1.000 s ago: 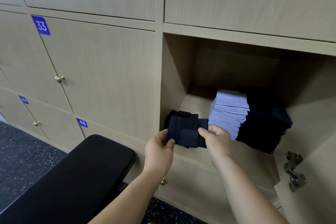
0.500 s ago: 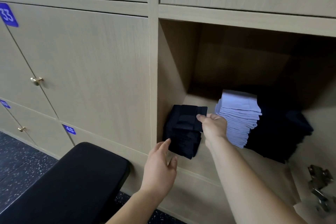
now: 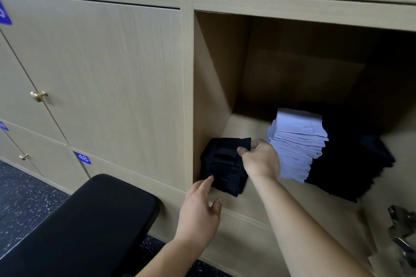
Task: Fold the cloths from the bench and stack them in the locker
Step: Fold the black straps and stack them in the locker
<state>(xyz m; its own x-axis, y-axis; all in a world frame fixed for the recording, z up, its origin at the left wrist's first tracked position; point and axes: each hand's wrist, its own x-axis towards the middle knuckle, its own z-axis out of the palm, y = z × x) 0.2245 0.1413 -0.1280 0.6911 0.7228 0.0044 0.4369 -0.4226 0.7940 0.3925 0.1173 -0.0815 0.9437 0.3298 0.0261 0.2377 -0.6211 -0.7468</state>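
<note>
Dark cloth pile (image 3: 225,165): folded, navy to black, on the floor of the open locker compartment (image 3: 213,74), hard against its left wall and at the near edge.

Right hand (image 3: 262,159): reaches into the compartment and pinches the far right corner of the pile's top layer between thumb and fingers.

Left hand (image 3: 200,209): outside the compartment, just in front of the sill. Fingers are extended and relaxed and hold nothing. The index fingertip touches the near lower edge of the pile.

Pale blue cloth stack (image 3: 297,141): folded, taller, just right of the right hand, leaning slightly. Second dark stack (image 3: 351,164) is to its right, touching it; details are lost in shadow.

Black padded bench (image 3: 90,220): near left, below the closed doors. Blue number plate "48" (image 3: 83,158) and brass knob (image 3: 38,96) are on the left doors. Metal hinge (image 3: 403,229) is at the near right.
</note>
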